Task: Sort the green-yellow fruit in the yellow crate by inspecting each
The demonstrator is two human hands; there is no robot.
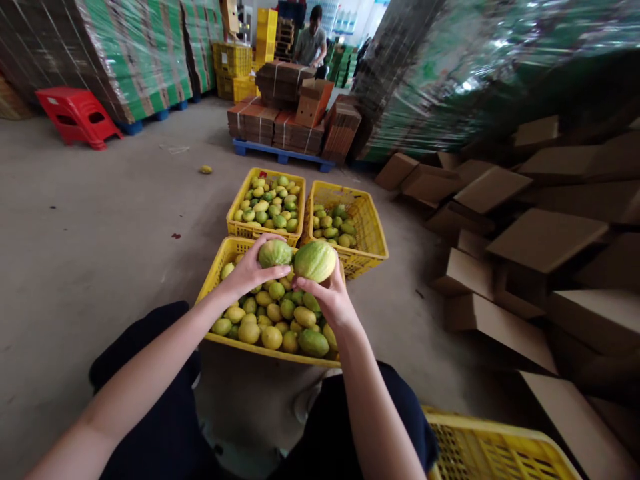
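Note:
My left hand (pixel 255 270) is closed around a green lemon (pixel 275 253), its thumb lying along the near side. In my right hand (pixel 333 293) is a larger yellow-green lemon (pixel 315 261), gripped between thumb and fingers. The two fruits are side by side, almost touching, above a yellow plastic crate (pixel 270 358) full of yellow and green lemons (pixel 271 337). Part of that crate's far side is hidden behind my hands. Beyond it stand a second full yellow crate (pixel 265 232) on the left and a partly filled yellow crate (pixel 375 227) on the right.
Cardboard boxes (pixel 547 240) lie heaped on the right. A yellow crate (pixel 500 440) is by my right leg. A red stool (pixel 77 113), a loose lemon (pixel 205 169) and a blue pallet (pixel 283 155) with flattened cartons are farther off. A person (pixel 311 43) stands behind the cartons.

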